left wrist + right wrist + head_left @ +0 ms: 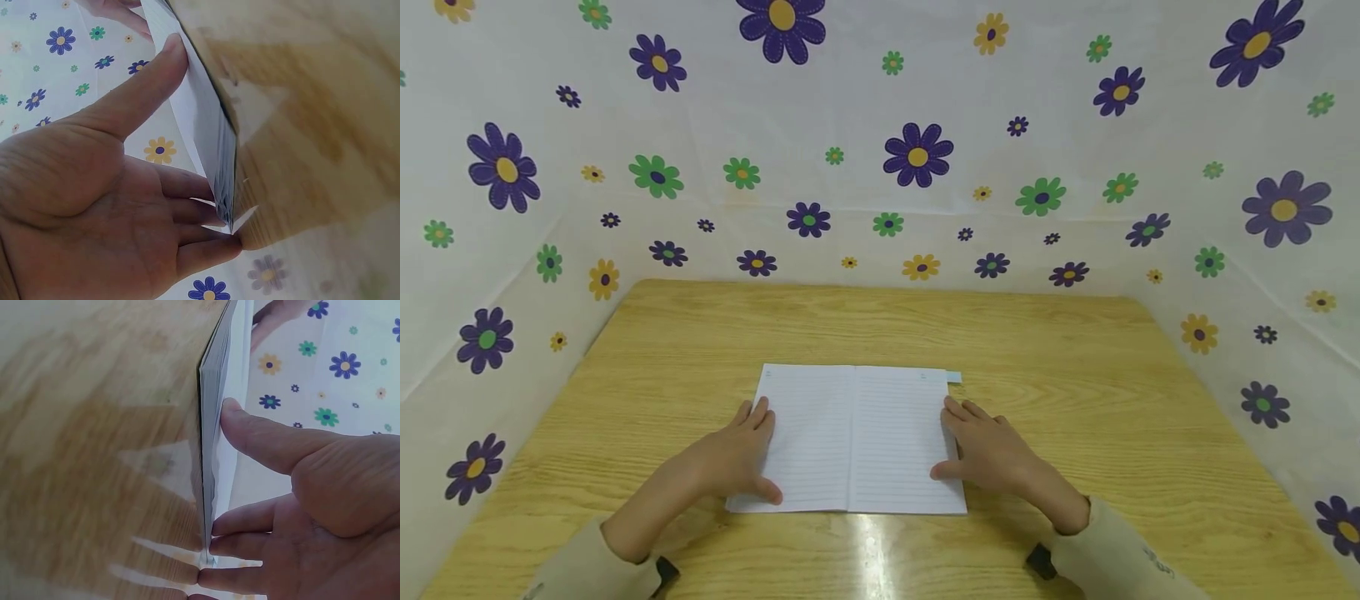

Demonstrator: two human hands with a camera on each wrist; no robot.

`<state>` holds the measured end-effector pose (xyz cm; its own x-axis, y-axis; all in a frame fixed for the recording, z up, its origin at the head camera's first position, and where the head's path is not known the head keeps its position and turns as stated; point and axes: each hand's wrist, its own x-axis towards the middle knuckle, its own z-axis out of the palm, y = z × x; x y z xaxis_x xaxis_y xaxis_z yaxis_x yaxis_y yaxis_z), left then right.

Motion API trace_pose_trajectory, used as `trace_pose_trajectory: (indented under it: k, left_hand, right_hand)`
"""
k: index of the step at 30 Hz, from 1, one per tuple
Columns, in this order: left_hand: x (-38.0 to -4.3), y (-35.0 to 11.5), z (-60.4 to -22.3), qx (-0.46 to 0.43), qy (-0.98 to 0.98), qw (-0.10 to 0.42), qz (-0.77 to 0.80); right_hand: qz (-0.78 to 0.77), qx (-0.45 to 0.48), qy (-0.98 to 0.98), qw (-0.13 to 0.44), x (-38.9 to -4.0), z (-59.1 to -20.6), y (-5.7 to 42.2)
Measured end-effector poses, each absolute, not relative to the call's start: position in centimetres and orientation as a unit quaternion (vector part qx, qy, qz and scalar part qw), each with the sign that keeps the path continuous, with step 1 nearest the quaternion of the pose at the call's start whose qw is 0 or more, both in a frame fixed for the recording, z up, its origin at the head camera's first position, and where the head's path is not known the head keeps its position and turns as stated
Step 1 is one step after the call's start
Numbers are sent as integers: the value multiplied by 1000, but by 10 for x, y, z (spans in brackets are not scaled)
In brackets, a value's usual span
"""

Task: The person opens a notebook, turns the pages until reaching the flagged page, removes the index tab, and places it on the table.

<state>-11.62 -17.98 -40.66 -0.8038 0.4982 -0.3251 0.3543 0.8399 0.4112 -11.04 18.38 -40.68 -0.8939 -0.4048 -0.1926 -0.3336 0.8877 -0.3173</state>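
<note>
An open notebook (901, 442) with blank lined pages lies flat on the wooden table. My left hand (735, 454) rests at its left edge, thumb on the lower page and fingertips along the side. At the opposite edge, my right hand (992, 447) touches the right page with its thumb and fingertips. Both hands have fairly straight fingers, not curled round the notebook. A small pale blue tab (954, 377) sticks out at the top right corner. In both wrist views the stacked page edges (226, 169) show beside the fingers.
The glossy wood-grain table (880, 321) reflects light near its front edge. White cloth (880, 108) printed with purple, green and yellow flowers stands behind the table and on both sides. Black bands (1041, 561) show at the beige sleeves.
</note>
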Motion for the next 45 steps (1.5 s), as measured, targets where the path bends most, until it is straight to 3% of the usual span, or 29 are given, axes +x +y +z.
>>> trace_pose_trajectory:
  k: [20,26,33,45]
  left_hand:
    - [-116,-178,-407,219,938,218,156]
    - [-116,-179,-407,222,938,216,156]
    - [-117,-180,-409,228,938,211,152]
    - [-117,-178,-407,221,938,220,152]
  right_hand:
    - [-91,-239,960,110,-111,-411,185]
    - [-98,-249,962,61,-111,-416,181]
    - [-129,-222,966,-7,-113,-417,175]
    - [-255,-137,957,-15,-111,-412,174]
